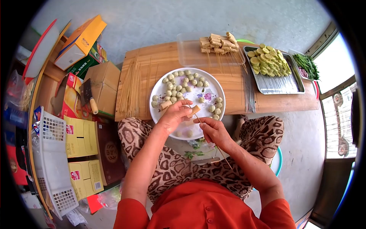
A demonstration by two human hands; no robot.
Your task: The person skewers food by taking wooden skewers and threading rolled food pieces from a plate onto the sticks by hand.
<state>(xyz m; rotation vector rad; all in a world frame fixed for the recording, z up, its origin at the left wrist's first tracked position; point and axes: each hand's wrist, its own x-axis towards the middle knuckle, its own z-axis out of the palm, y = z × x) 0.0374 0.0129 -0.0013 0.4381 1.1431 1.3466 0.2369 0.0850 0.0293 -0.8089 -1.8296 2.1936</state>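
Over the near half of a white round tray (154,114), my left hand (174,116) pinches a short tan roll (195,109), like rolled tofu skin. My right hand (214,131) grips a thin bamboo skewer (225,159). Its upper end runs up at the roll, and its lower end slants down toward my lap. Several pale green-flecked balls (179,87) lie about the tray, mostly along its far side and right edge. Another tan roll (165,104) rests on the tray beside my left hand. A printed purple flower shows on the tray's surface.
Loose bamboo skewers (130,89) lie on the wooden table (164,53) at left. A clear plastic tray (187,49) carries skewered rolls (219,44); a metal tray (263,87) holds skewered green slices (268,63). Thin metal-looking sticks (249,93) lie nearby. A cleaver (88,93) leans by cardboard boxes (103,82).
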